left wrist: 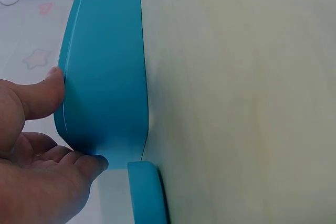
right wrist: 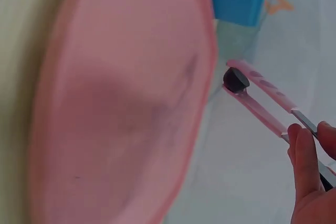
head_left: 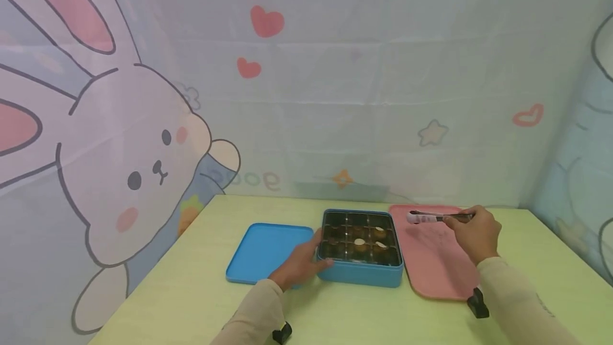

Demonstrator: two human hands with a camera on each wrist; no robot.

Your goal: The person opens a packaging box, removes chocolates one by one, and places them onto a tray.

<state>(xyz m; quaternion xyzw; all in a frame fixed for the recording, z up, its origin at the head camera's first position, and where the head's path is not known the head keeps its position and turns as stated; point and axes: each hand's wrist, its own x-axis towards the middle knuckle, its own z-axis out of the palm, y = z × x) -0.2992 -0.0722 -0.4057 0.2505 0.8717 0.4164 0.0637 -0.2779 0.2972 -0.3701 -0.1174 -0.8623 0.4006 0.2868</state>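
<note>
My left hand [head_left: 300, 264] holds the near left corner of a blue box [head_left: 359, 274], thumb at the front and fingers along the left side. Clear dividers split the box into compartments, and several small brown pieces [head_left: 360, 246], some with pale tops, sit inside. Above a pink tray [head_left: 442, 276], my right hand [head_left: 479, 234] pinches a pair of tongs [right wrist: 268, 88] with metal arms and pink tips. Between those tips is a small dark rounded piece [right wrist: 236, 80], its kind unclear. The tongs point left, toward the box.
A flat blue lid [head_left: 268, 252] lies left of the box. The pink tray lies close against the box's right side. All stand on a pale yellow table [head_left: 182, 302]. Behind it hangs a printed cloth [head_left: 325, 137] with a cartoon rabbit.
</note>
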